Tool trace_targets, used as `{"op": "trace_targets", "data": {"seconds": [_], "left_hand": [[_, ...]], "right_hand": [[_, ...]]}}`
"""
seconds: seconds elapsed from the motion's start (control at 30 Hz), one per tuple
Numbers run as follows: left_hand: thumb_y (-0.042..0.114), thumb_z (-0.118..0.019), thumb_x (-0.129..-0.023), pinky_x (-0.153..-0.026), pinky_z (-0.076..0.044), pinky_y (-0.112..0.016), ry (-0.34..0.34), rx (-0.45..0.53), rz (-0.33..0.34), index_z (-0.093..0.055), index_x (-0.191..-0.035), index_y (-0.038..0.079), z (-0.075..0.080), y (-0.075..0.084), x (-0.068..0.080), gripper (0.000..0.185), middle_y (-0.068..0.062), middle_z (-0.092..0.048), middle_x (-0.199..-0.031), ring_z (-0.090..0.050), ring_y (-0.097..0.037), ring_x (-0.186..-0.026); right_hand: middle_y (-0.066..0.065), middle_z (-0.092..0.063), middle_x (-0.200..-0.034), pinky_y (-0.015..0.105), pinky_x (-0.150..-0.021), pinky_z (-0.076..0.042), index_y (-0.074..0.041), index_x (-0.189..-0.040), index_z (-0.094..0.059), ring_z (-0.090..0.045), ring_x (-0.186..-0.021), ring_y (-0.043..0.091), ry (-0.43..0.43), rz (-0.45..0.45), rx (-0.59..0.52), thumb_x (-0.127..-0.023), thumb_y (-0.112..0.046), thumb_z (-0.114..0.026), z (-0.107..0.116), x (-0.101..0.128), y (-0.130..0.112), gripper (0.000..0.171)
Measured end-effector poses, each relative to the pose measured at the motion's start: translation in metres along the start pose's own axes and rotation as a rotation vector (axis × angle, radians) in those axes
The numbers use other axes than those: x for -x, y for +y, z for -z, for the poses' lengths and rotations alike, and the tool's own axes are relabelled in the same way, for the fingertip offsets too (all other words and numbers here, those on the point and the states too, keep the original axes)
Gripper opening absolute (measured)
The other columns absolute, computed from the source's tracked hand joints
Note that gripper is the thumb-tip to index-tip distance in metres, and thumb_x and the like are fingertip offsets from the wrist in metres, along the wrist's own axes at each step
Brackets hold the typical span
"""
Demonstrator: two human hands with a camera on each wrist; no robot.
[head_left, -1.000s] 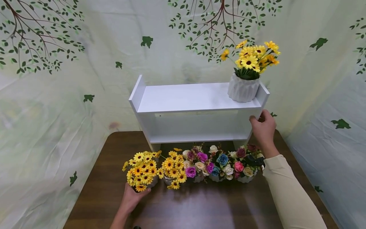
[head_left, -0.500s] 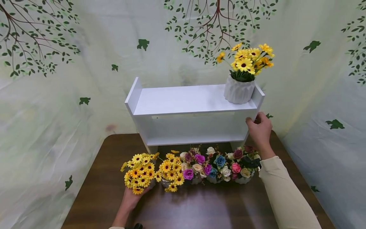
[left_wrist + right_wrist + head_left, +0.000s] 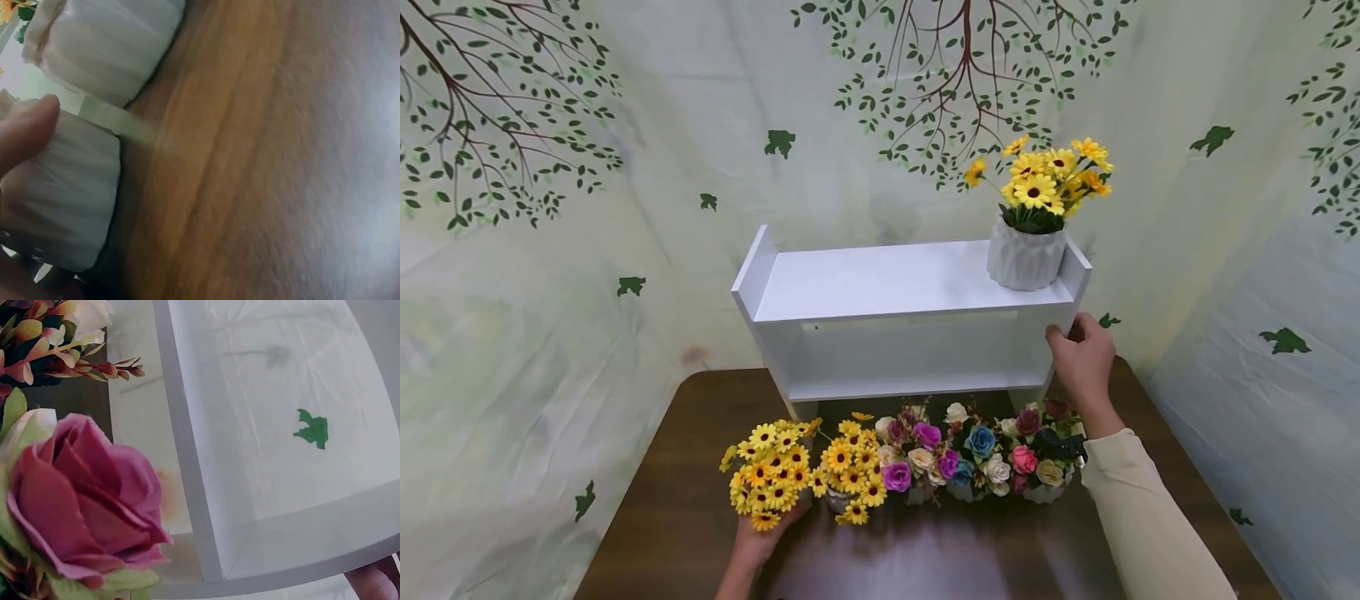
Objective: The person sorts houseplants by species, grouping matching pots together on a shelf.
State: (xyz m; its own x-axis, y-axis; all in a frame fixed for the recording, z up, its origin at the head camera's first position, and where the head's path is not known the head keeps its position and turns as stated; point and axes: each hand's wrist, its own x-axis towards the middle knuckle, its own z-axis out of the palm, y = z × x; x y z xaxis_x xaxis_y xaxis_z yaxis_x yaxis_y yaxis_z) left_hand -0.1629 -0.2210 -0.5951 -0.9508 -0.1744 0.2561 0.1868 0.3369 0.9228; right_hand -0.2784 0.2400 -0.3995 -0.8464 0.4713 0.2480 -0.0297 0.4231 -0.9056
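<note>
Gripping a flowerpot (image 3: 69,197) before us at seven o'clock, the left hand (image 3: 762,537) shows its thumb plainly in the wrist view; from the head, yellow flowers (image 3: 767,471) mostly cover the flowerpot. At three o'clock, the right hand (image 3: 1084,358) pinches the shelf (image 3: 865,279).

Head view: I read moderate, even light, seemingly from above. The top board of the white shelf (image 3: 880,279) is brightest; the gap under its lower board is dark. I note pale glare on the near counter (image 3: 880,567), soft shadows by the flower pots (image 3: 1042,493). Left wrist: wood grain smeared, pots soft, glare washing out part of the counter. Right wrist: greyish, low contrast; rose (image 3: 81,506) fairly crisp, shelf edge bowed.
</note>
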Motion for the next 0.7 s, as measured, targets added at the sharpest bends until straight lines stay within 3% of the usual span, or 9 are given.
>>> {"op": "trace_targets", "data": {"seconds": [0.1, 0.23, 0.33, 0.47, 0.6, 0.7], "left_hand": [[-0.005, -0.085, -0.070, -0.087, -0.043, -0.004, 0.037, -0.014, 0.039, -0.052, -0.132, -0.001, 0.000, 0.003, -0.002, 0.071, 0.030, -0.056, -0.111, -0.052, 0.017, -0.105], [0.002, -0.088, -0.068, -0.086, -0.041, -0.002, 0.098, -0.038, 0.177, -0.050, -0.136, 0.002, 0.004, 0.010, -0.001, 0.078, 0.033, -0.053, -0.108, -0.048, 0.020, -0.101], [0.010, -0.090, -0.069, -0.086, -0.040, -0.004, 0.106, -0.039, 0.269, -0.049, -0.138, 0.009, 0.011, 0.015, 0.002, 0.080, 0.031, -0.054, -0.109, -0.050, 0.018, -0.101], [0.017, -0.090, -0.071, -0.086, -0.041, -0.005, 0.095, -0.088, 0.306, -0.051, -0.137, 0.013, 0.026, 0.022, 0.007, 0.076, 0.028, -0.056, -0.110, -0.051, 0.016, -0.100], [0.024, -0.090, -0.071, -0.089, -0.036, -0.002, 0.096, -0.152, 0.326, -0.045, -0.143, 0.015, 0.042, 0.038, 0.007, 0.086, 0.023, -0.051, -0.120, -0.044, 0.018, -0.105], [0.024, -0.091, -0.070, -0.090, -0.033, 0.000, 0.086, -0.210, 0.274, -0.044, -0.144, 0.016, 0.051, 0.055, 0.007, 0.088, 0.023, -0.049, -0.123, -0.042, 0.019, -0.107]], "right_hand": [[0.022, -0.069, -0.114, 0.051, -0.089, -0.053, 0.001, -0.117, -0.065, -0.064, -0.101, 0.033, 0.008, 0.038, -0.002, -0.093, -0.019, -0.060, -0.002, -0.002, -0.002, 0.032], [0.022, -0.070, -0.111, 0.043, -0.083, -0.052, 0.002, -0.115, -0.065, -0.064, -0.098, 0.032, 0.010, 0.060, 0.010, -0.093, -0.018, -0.060, -0.005, -0.003, -0.004, 0.030], [0.021, -0.070, -0.111, 0.036, -0.080, -0.050, 0.001, -0.114, -0.066, -0.064, -0.097, 0.030, 0.006, 0.047, 0.023, -0.093, -0.018, -0.060, -0.006, -0.001, -0.003, 0.029], [0.021, -0.070, -0.110, 0.034, -0.078, -0.049, 0.002, -0.113, -0.066, -0.065, -0.097, 0.030, 0.007, 0.047, 0.022, -0.092, -0.017, -0.060, -0.005, 0.000, -0.002, 0.029], [0.021, -0.070, -0.109, 0.033, -0.078, -0.049, 0.001, -0.112, -0.066, -0.064, -0.096, 0.028, 0.017, 0.044, 0.017, -0.092, -0.017, -0.061, -0.003, 0.001, -0.001, 0.028], [0.020, -0.070, -0.110, 0.033, -0.078, -0.050, 0.000, -0.112, -0.066, -0.064, -0.096, 0.028, 0.024, 0.038, 0.016, -0.092, -0.017, -0.061, 0.000, 0.001, 0.001, 0.027]]}}
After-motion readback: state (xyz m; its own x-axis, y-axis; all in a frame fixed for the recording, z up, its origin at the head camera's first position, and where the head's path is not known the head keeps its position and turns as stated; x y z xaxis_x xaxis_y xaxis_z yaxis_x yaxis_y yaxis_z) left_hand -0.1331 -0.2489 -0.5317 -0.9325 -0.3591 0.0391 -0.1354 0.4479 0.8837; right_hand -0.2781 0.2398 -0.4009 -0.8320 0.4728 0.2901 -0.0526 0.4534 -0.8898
